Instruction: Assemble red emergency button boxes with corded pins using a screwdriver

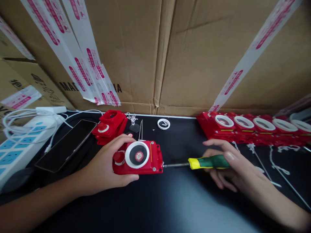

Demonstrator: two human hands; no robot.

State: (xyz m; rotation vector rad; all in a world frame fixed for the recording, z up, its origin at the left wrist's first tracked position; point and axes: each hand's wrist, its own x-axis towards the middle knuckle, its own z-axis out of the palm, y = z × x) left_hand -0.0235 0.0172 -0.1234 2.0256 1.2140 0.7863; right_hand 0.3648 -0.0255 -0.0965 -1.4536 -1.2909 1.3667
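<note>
My left hand point(116, 161) is wrapped round a red box point(145, 166) with a white-ringed round window and a red button at its left end. In my right hand point(230, 168) is a screwdriver point(209, 162) with a green and yellow handle, its shaft level and pointing left. The tip meets a small screw on the box's right side. Behind the box lie tweezers point(141, 129), and farther right a white ring point(163, 124) with small pale pieces inside. A tiny screw point(153, 129) lies beside that ring.
Several finished-looking red boxes point(257, 129) stand in a row at the right, with white cords and thin rods in front. At left are red housings point(110, 126), a phone point(66, 145) and a white power strip point(24, 139). A large cardboard box point(194, 64) walls the back.
</note>
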